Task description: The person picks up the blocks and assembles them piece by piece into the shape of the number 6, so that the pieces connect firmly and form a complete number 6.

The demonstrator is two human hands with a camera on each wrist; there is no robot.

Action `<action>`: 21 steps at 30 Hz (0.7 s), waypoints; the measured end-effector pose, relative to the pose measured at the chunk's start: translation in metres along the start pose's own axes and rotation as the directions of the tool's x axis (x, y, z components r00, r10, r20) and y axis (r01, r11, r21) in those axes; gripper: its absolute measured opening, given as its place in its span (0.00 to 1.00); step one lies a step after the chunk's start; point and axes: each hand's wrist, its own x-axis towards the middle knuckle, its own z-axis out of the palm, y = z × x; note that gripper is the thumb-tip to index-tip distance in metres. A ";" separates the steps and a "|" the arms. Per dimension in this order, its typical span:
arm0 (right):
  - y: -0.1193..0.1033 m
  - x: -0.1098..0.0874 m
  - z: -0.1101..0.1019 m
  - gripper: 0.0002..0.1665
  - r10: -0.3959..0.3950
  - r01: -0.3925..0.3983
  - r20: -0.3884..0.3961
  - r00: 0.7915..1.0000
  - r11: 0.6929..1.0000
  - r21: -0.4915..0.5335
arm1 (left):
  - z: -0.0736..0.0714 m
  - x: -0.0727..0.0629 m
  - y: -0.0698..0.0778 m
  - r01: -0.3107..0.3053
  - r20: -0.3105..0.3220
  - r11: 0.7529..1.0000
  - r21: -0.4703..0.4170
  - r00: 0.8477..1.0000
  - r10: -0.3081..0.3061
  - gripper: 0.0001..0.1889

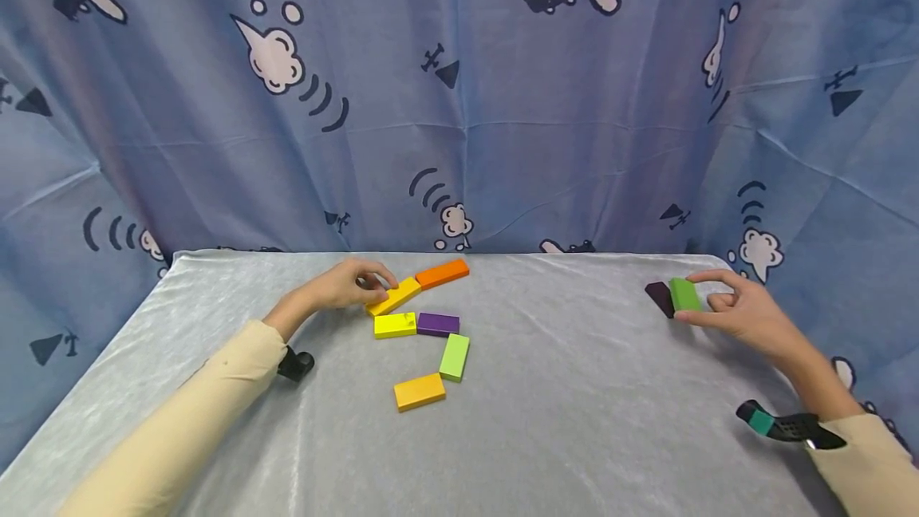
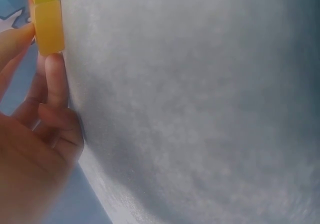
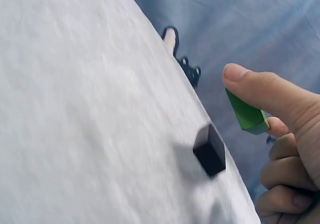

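Observation:
My left hand (image 1: 352,284) has its thumb and fingers at the golden yellow block (image 1: 394,296), gripping its near end on the cloth. In the left wrist view the fingertips lie at the end of this block (image 2: 49,27). Beyond it, end to end, lies an orange block (image 1: 442,274). Far to the right, my right hand (image 1: 747,308) pinches a green block (image 1: 685,294) between thumb and index finger. A dark block (image 1: 660,299) lies just left of the green one; the right wrist view shows this dark block (image 3: 210,150) on the cloth, apart from the held block.
Closer to the middle, a bright yellow block (image 1: 395,325), a purple block (image 1: 439,325), a light green block (image 1: 454,357) and an amber block (image 1: 420,392) form a bent row. A pale cloth (image 1: 560,405) covers the table; a blue patterned curtain (image 1: 502,102) hangs behind.

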 end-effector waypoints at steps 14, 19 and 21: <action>-0.033 -0.002 0.026 0.36 -0.134 0.133 0.004 0.991 0.984 0.115 | 0.002 0.000 0.002 0.023 -0.001 1.000 -0.008 1.000 -0.023 0.11; -0.045 -0.005 0.038 0.36 -0.127 0.118 0.040 0.991 0.976 0.182 | 0.001 0.000 0.002 0.011 -0.002 1.000 -0.014 1.000 -0.011 0.11; -0.050 -0.006 0.043 0.36 -0.145 0.130 0.053 0.988 0.968 0.217 | 0.001 0.000 0.003 0.008 -0.002 1.000 -0.016 1.000 -0.008 0.11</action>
